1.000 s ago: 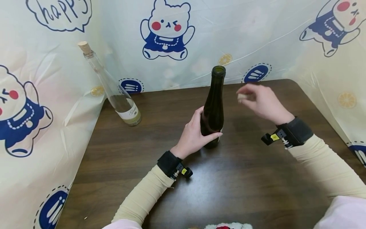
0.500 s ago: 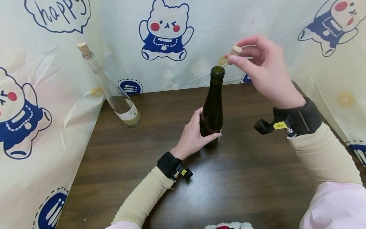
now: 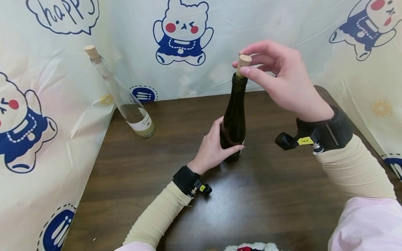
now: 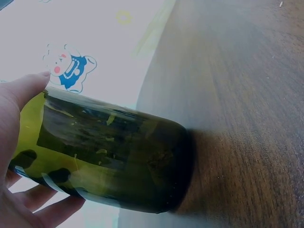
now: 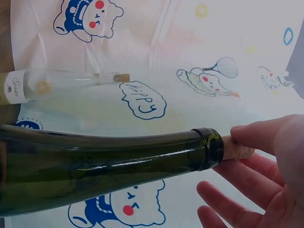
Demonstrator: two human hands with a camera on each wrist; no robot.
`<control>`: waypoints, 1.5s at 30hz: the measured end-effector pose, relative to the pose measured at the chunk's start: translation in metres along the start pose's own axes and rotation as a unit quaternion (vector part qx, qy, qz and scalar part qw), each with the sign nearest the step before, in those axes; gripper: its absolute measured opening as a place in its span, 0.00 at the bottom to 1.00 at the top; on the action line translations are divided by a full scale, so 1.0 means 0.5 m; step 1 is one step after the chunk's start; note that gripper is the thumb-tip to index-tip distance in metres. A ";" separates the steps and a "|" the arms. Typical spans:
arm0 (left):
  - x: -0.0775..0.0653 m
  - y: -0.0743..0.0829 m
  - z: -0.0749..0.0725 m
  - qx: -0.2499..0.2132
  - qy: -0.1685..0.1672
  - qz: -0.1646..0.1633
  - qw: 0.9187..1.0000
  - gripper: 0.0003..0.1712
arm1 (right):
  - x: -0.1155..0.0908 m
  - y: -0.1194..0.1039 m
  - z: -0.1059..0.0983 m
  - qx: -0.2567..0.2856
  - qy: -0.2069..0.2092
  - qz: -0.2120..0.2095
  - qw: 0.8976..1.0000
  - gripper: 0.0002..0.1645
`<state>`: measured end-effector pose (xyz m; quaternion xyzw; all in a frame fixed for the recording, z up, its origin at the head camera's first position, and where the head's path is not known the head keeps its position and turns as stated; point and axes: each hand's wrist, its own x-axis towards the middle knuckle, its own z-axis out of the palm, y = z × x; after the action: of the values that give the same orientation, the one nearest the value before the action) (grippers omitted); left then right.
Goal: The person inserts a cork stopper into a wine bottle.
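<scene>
A dark green glass bottle [image 3: 233,118] stands upright on the wooden table. My left hand [image 3: 209,150] grips its lower body, fingers behind and thumb across the front; the left wrist view shows the bottle's base [image 4: 161,166] at the tabletop. Between thumb and fingers my right hand [image 3: 282,76] pinches a cork [image 3: 244,62] right at the bottle's mouth. Seen in the right wrist view, the cork [image 5: 233,148] sits in line with the neck, its lower end hidden by the glass lip [image 5: 209,148].
A clear glass bottle [image 3: 125,101] with a cork in its neck and a white label stands at the back left of the table [image 3: 132,181]. Printed cloth [image 3: 132,35] hangs along the back and sides. A fluffy white and red item [image 3: 251,247] shows at the front edge.
My right hand has risen from the right of the green bottle, then moved left and slightly down, bringing the cork onto its mouth. The left hand has kept its hold.
</scene>
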<state>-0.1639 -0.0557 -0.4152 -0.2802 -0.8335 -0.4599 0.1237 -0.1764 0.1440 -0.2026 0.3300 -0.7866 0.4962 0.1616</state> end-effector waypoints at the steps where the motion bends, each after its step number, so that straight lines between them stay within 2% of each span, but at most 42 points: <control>1: 0.000 0.000 0.000 0.000 0.000 0.000 1.000 0.56 | -0.001 0.000 0.000 -0.002 -0.003 0.001 1.000 0.18; 8: 0.001 0.001 -0.001 -0.004 -0.001 0.003 1.000 0.57 | -0.002 0.005 0.003 -0.013 -0.014 0.016 1.000 0.17; 11: 0.002 0.000 -0.002 -0.003 -0.001 0.001 1.000 0.57 | -0.003 0.014 0.007 0.025 -0.017 0.024 0.999 0.17; 13: 0.002 -0.001 -0.002 -0.002 -0.001 0.000 1.000 0.56 | -0.004 0.020 0.012 0.062 -0.028 0.043 0.997 0.18; 15: 0.002 -0.001 -0.003 -0.001 -0.001 -0.002 1.000 0.57 | -0.001 0.026 0.019 0.126 -0.047 0.074 0.988 0.19; 18: 0.002 -0.002 -0.003 -0.002 -0.001 -0.004 1.000 0.57 | 0.004 0.035 0.032 0.206 -0.082 0.125 0.967 0.27; 21: 0.001 -0.003 -0.002 -0.002 -0.001 -0.004 1.000 0.58 | 0.012 0.047 0.046 0.266 -0.111 0.151 0.946 0.35; 26: 0.003 -0.003 -0.001 -0.001 0.001 -0.003 1.000 0.58 | 0.013 0.056 0.063 0.320 -0.126 0.147 0.927 0.34; 28: 0.003 -0.004 -0.002 0.001 0.002 -0.004 1.000 0.58 | 0.014 0.056 0.067 0.333 -0.124 0.142 0.924 0.32; 35: 0.002 -0.004 -0.003 0.005 0.000 -0.010 1.000 0.57 | 0.015 0.051 0.072 0.348 -0.117 0.134 0.921 0.29; 39: 0.000 -0.004 -0.002 -0.001 0.000 -0.010 1.000 0.58 | 0.010 0.056 0.069 0.340 -0.126 0.139 0.922 0.31; 42: -0.001 -0.004 0.000 -0.004 0.000 -0.008 1.000 0.58 | -0.003 0.071 0.063 0.324 -0.138 0.142 0.925 0.35; 45: -0.002 -0.004 0.001 -0.006 -0.001 -0.004 1.000 0.58 | -0.032 0.102 0.056 0.273 -0.153 0.155 0.937 0.38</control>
<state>-0.1642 -0.0564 -0.4173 -0.2780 -0.8319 -0.4653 0.1190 -0.1976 0.1398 -0.2589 0.3071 -0.6778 0.6542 -0.1354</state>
